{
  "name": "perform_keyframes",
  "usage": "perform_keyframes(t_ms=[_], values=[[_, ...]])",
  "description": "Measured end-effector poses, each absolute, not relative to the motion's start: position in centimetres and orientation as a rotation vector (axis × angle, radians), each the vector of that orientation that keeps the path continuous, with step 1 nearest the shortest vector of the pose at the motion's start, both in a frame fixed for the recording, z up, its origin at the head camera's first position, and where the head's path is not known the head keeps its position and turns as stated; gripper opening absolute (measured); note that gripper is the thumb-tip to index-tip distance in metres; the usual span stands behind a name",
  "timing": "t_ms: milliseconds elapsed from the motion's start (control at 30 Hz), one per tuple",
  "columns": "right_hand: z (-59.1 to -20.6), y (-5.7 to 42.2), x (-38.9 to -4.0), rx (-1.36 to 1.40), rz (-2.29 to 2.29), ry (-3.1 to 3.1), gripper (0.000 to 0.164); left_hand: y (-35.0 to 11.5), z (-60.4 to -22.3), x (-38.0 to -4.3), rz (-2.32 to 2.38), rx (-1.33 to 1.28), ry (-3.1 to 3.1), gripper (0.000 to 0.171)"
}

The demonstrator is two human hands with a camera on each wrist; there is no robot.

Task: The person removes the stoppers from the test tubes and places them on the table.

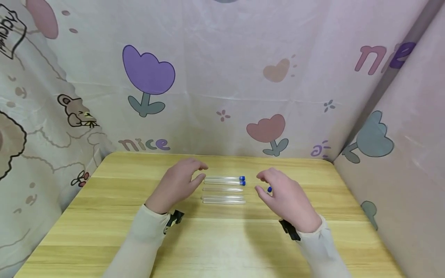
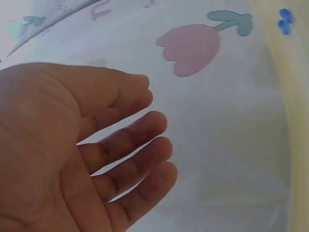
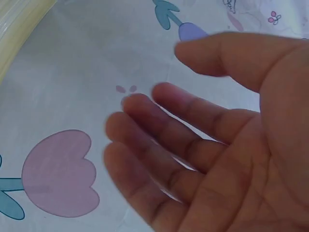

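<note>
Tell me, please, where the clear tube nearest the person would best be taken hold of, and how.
Probably pinch the nearest tube around its middle, coming from above and the person's side: it lies flat, long and slim, running left to right, with bare table in front of it, while another tube lies close behind, leaving little room there.

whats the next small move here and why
Probably the right hand should pick up the separate blue cap: that hand holds nothing and is right beside it. Two tubes already wear blue caps, while the tubes nearer the person show none, so capping one of those seems a sensible follow-on.
</note>
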State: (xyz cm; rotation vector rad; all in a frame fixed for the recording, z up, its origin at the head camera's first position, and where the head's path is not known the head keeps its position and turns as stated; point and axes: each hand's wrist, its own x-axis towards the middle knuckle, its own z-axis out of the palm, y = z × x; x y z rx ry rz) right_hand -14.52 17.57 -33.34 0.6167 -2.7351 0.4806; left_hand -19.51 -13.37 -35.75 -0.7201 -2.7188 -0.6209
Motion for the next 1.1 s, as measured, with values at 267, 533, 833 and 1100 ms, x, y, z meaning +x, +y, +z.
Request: perform_keyframes(t_ms=[267,533,833,1100], values=[[-33.8,17.7,-14.3,0.624,0.441,-2.865,0.031,-12.9,-41.3,-23.6,-0.545,-0.744,-2.899,0.015],[-33.7,17.3,-13.9,0.619,0.445,-2.938,0.031,-13.0,-44.8,-26.1,-0.544,-0.688,-3.007,0.013],[-34.1,17.4,-14.3,0.606,0.472,-2.965,0.029,-13.2,-45.5,-26.4,-0.559,-0.656,-3.028,0.008],[-34.4,17.2,-14.6,0.62,0.46,-2.963,0.031,-13.3,-45.9,-26.8,-0.594,-0.644,-3.0,0.006]])
